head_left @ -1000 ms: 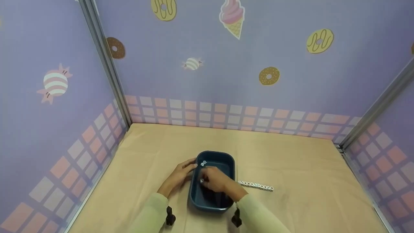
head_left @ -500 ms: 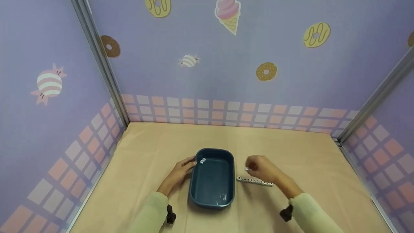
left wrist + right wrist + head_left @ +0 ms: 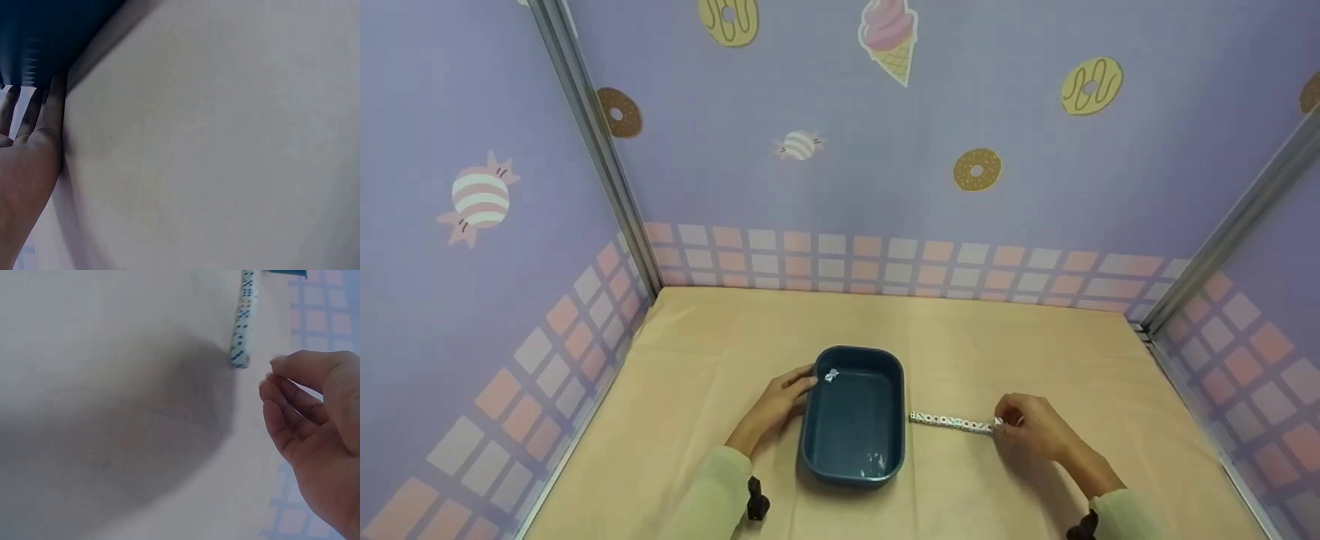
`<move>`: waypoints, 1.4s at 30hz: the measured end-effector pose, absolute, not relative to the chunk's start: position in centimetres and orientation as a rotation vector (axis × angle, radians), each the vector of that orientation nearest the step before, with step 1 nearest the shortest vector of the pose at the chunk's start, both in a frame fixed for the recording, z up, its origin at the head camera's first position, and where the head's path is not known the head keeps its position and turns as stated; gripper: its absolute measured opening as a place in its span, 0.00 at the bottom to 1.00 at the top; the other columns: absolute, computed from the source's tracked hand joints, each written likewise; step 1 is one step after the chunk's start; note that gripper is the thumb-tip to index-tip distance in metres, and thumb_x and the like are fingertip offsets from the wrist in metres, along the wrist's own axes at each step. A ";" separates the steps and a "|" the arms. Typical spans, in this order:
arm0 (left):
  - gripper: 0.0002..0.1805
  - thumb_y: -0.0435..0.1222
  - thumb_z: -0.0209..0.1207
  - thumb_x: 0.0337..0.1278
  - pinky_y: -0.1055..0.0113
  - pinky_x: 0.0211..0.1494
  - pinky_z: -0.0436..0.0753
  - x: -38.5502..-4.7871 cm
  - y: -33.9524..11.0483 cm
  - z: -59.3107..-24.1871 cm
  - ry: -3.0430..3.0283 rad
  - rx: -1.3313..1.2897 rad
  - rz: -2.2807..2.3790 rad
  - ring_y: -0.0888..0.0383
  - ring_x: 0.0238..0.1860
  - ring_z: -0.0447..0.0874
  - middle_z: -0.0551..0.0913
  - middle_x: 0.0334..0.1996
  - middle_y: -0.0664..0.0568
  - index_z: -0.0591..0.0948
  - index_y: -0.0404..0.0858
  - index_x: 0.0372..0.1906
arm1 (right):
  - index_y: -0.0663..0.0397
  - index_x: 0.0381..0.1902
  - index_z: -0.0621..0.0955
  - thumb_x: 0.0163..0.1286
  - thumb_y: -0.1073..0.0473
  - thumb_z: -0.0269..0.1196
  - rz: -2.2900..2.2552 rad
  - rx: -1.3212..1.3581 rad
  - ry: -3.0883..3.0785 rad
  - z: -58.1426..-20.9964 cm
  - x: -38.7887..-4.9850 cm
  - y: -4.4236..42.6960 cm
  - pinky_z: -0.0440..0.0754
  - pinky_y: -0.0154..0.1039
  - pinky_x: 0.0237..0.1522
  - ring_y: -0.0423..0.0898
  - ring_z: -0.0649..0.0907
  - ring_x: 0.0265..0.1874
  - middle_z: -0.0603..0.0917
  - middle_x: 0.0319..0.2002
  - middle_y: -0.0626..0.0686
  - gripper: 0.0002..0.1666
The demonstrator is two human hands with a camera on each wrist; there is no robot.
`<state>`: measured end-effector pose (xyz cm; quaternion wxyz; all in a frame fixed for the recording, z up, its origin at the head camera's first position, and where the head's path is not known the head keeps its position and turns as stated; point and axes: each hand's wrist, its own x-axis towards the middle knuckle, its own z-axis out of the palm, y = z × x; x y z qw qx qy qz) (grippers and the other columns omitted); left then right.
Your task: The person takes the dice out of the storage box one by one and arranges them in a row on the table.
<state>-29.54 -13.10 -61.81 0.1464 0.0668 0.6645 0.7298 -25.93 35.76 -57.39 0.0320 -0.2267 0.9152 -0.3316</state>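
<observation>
A dark blue rectangular box (image 3: pixel 855 420) stands on the table, with a few white dice (image 3: pixel 831 375) in its far left corner. My left hand (image 3: pixel 772 409) rests against the box's left side, its straight fingers touching the wall in the left wrist view. To the right of the box, a straight row of white dice (image 3: pixel 952 422) lies on the cloth. My right hand (image 3: pixel 1039 429) is at the row's right end, by the end die (image 3: pixel 239 359). The right wrist view shows its thumb and fingertips close together, slightly apart from that die, with nothing visible between them.
A beige cloth (image 3: pixel 720 322) covers the table. Purple patterned panels stand behind it and at both sides, with metal posts (image 3: pixel 600 150) at the corners. Pale marks (image 3: pixel 876 461) show on the box's near inner floor.
My right hand has come out of the box, carrying a small white die, and moved right to the row's end. The row now reaches a little farther right. My left hand stays put.
</observation>
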 end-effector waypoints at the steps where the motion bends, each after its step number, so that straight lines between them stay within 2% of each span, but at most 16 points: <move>1: 0.31 0.44 0.58 0.81 0.54 0.70 0.80 -29.5 -13.1 -61.8 1.917 0.196 2.103 0.42 0.74 0.73 0.70 0.77 0.40 0.69 0.37 0.80 | 0.60 0.41 0.84 0.66 0.75 0.69 -1.017 -0.677 2.820 -57.6 -25.8 35.9 0.85 0.36 0.38 0.41 0.83 0.35 0.86 0.36 0.51 0.09; 6: 0.32 0.44 0.58 0.81 0.56 0.69 0.80 -29.4 -13.2 -61.7 1.905 0.200 2.115 0.43 0.73 0.74 0.70 0.77 0.40 0.68 0.37 0.80 | 0.58 0.41 0.85 0.66 0.75 0.69 -1.008 -0.591 2.838 -58.3 -25.5 36.2 0.84 0.36 0.38 0.41 0.82 0.36 0.85 0.37 0.50 0.10; 14: 0.33 0.44 0.58 0.81 0.56 0.69 0.81 -29.3 -13.0 -61.3 1.884 0.202 2.135 0.43 0.72 0.76 0.70 0.77 0.39 0.67 0.36 0.80 | 0.54 0.38 0.86 0.67 0.72 0.71 -0.973 -0.607 2.862 -58.9 -25.6 35.9 0.81 0.34 0.34 0.41 0.79 0.33 0.83 0.35 0.48 0.09; 25: 0.32 0.45 0.57 0.81 0.56 0.70 0.80 -29.6 -13.3 -61.0 1.900 0.233 2.111 0.43 0.74 0.73 0.68 0.78 0.41 0.67 0.38 0.81 | 0.53 0.38 0.86 0.66 0.73 0.72 -0.968 -0.538 2.886 -59.2 -25.8 35.5 0.77 0.34 0.31 0.42 0.77 0.32 0.81 0.34 0.47 0.10; 31: 0.32 0.43 0.55 0.83 0.55 0.72 0.78 -29.5 -13.4 -61.1 1.911 0.297 2.108 0.41 0.77 0.68 0.65 0.80 0.39 0.65 0.35 0.81 | 0.54 0.39 0.86 0.66 0.74 0.72 -0.999 -0.544 2.883 -59.6 -25.8 35.4 0.77 0.34 0.31 0.43 0.76 0.32 0.81 0.34 0.49 0.11; 35: 0.31 0.44 0.56 0.82 0.56 0.71 0.79 -29.4 -13.4 -61.4 1.909 0.262 2.115 0.43 0.76 0.70 0.68 0.79 0.41 0.67 0.37 0.80 | 0.55 0.41 0.86 0.66 0.73 0.71 -1.020 -0.535 2.847 -59.6 -25.7 35.5 0.77 0.33 0.31 0.43 0.77 0.33 0.82 0.36 0.50 0.10; 42: 0.30 0.43 0.57 0.81 0.54 0.73 0.77 -29.4 -13.2 -61.8 1.935 0.239 2.106 0.43 0.77 0.70 0.69 0.78 0.41 0.69 0.36 0.79 | 0.63 0.47 0.84 0.65 0.71 0.73 -0.984 -0.564 2.820 -57.7 -25.8 35.3 0.78 0.35 0.32 0.46 0.78 0.34 0.83 0.38 0.56 0.14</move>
